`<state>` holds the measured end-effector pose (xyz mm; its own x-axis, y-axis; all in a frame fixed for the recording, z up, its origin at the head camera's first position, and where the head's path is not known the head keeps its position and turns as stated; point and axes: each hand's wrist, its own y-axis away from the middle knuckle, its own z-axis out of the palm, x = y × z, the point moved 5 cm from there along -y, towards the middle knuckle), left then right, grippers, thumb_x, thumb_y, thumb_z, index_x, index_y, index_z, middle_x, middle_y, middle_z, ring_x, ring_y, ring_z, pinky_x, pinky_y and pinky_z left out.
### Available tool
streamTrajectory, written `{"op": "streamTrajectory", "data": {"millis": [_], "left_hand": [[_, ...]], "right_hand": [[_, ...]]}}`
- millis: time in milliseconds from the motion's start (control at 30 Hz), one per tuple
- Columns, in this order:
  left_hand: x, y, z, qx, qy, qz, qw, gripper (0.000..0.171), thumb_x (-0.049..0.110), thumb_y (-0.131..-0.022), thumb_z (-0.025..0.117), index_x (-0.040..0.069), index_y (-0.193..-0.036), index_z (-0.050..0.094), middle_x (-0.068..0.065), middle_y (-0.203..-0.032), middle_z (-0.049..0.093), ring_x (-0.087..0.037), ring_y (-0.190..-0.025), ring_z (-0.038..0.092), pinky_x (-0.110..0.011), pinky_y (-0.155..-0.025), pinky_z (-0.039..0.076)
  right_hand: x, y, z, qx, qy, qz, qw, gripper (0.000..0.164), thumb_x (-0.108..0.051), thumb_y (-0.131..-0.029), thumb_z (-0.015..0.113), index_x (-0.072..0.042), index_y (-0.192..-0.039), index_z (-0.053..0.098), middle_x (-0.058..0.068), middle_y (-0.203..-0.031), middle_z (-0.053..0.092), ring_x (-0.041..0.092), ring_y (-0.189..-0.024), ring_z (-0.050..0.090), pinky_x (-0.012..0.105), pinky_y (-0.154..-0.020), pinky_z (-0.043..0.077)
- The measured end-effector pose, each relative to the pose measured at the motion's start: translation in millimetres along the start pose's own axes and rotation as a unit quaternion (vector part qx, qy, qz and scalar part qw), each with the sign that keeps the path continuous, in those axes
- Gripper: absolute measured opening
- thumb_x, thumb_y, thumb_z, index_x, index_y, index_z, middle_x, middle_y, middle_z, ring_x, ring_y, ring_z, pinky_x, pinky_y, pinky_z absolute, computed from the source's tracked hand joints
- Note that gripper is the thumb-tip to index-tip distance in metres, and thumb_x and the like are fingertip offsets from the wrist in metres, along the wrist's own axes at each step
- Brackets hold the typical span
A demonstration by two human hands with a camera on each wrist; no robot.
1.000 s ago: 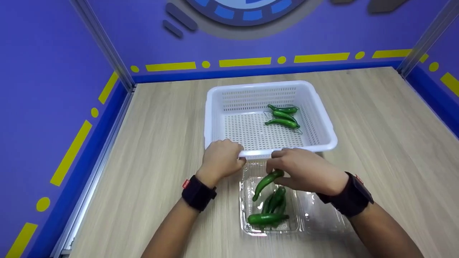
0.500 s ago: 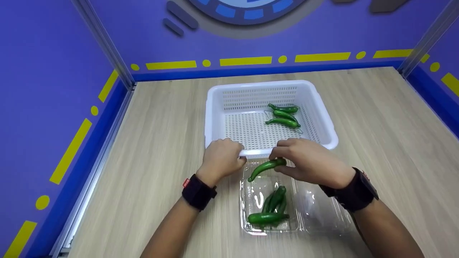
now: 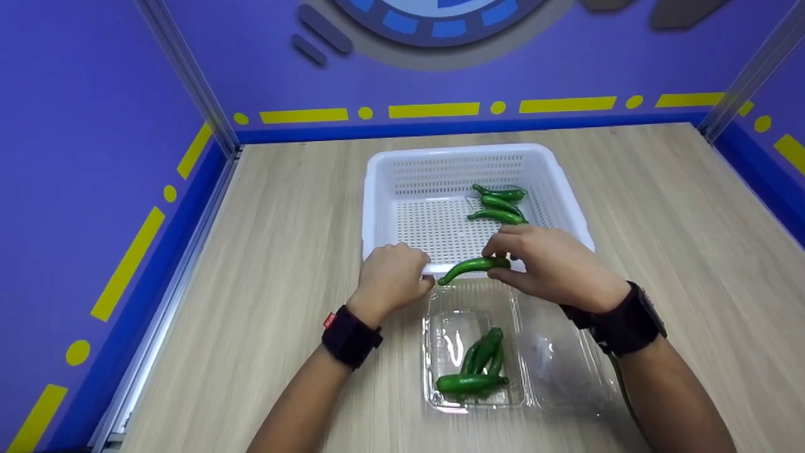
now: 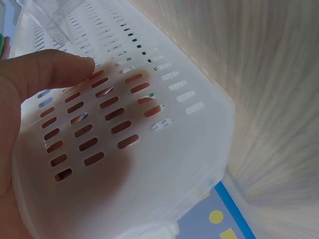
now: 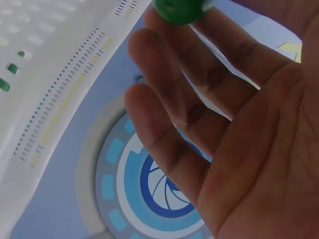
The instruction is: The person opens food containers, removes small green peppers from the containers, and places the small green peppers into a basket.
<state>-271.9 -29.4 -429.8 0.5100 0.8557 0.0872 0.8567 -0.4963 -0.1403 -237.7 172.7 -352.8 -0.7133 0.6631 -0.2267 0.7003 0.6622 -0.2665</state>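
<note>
With thumb and fingertips my right hand (image 3: 553, 264) pinches one end of a curved green chili pepper (image 3: 468, 268), held over the near rim of a white perforated basket (image 3: 372, 201). In the right wrist view only the round end of that pepper (image 5: 182, 10) shows. My left hand (image 3: 391, 277) grips the basket's near rim; its thumb (image 4: 65, 72) lies against the outer wall in the left wrist view, its fingers behind the wall. Several green peppers (image 3: 497, 204) lie inside the basket at the right. Nearer me, a clear plastic clamshell box (image 3: 429, 352) holds several more peppers (image 3: 471, 382).
The clamshell's clear lid (image 3: 566, 371) lies folded out flat to the right, partly under my right forearm. Blue printed panels (image 3: 402, 82) wall the wooden table (image 3: 283, 207) at the back and both sides.
My right hand has lifted the pepper from above the clamshell, away from me, to the basket's near rim. My left hand keeps its grip on the rim.
</note>
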Motion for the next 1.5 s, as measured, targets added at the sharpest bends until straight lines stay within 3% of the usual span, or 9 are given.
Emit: {"op": "streamTrajectory", "data": {"millis": [367, 600, 867, 1167, 1500], "left_hand": [[-0.7, 2.2, 2.2, 0.007, -0.004, -0.001, 1.0000, 0.043, 0.031, -0.084, 0.068, 0.022, -0.057, 0.036, 0.008, -0.055, 0.036, -0.013, -0.052, 0.042, -0.033, -0.047, 0.041], [0.1, 0.9, 3.5, -0.008, 0.002, -0.001, 1.0000, 0.042, 0.032, -0.086, 0.068, 0.021, -0.058, 0.039, 0.008, -0.055, 0.039, -0.012, -0.052, 0.044, -0.033, -0.049, 0.044], [0.6, 0.7, 1.4, -0.007, 0.002, -0.002, 1.0000, 0.039, 0.032, -0.086, 0.069, 0.021, -0.059, 0.044, 0.008, -0.055, 0.040, -0.013, -0.053, 0.045, -0.034, -0.050, 0.046], [0.8, 1.4, 1.5, -0.009, 0.005, -0.005, 0.9999, 0.038, 0.032, -0.086, 0.069, 0.020, -0.059, 0.046, 0.008, -0.055, 0.041, -0.014, -0.053, 0.046, -0.034, -0.050, 0.045], [1.3, -0.5, 1.0, 0.004, 0.009, 0.001, 1.0000, 0.036, 0.032, -0.086, 0.070, 0.020, -0.060, 0.049, 0.009, -0.054, 0.036, -0.011, -0.052, 0.041, -0.031, -0.047, 0.040]], "right_hand": [[23, 2, -8, 0.074, -0.004, 0.071, 0.995, 0.017, -0.021, -0.087, 0.079, -0.012, -0.099, 0.071, -0.002, -0.089, 0.070, 0.015, -0.081, 0.066, 0.037, -0.070, 0.053], [38, 4, -9, 0.131, -0.009, 0.120, 0.984, 0.021, -0.016, -0.085, 0.081, -0.007, -0.102, 0.071, 0.006, -0.092, 0.069, 0.020, -0.080, 0.064, 0.036, -0.067, 0.049], [47, 6, -13, 0.174, -0.003, 0.159, 0.972, 0.025, -0.020, -0.085, 0.082, -0.007, -0.104, 0.071, 0.007, -0.094, 0.070, 0.024, -0.082, 0.066, 0.038, -0.068, 0.050], [55, 6, -12, 0.197, 0.048, 0.181, 0.962, 0.025, -0.019, -0.083, 0.082, -0.007, -0.101, 0.069, 0.008, -0.094, 0.070, 0.025, -0.076, 0.063, 0.040, -0.062, 0.045], [63, 6, -10, 0.194, 0.065, 0.187, 0.961, 0.022, -0.017, -0.084, 0.081, -0.008, -0.101, 0.072, 0.009, -0.093, 0.069, 0.027, -0.076, 0.061, 0.045, -0.063, 0.046]]}}
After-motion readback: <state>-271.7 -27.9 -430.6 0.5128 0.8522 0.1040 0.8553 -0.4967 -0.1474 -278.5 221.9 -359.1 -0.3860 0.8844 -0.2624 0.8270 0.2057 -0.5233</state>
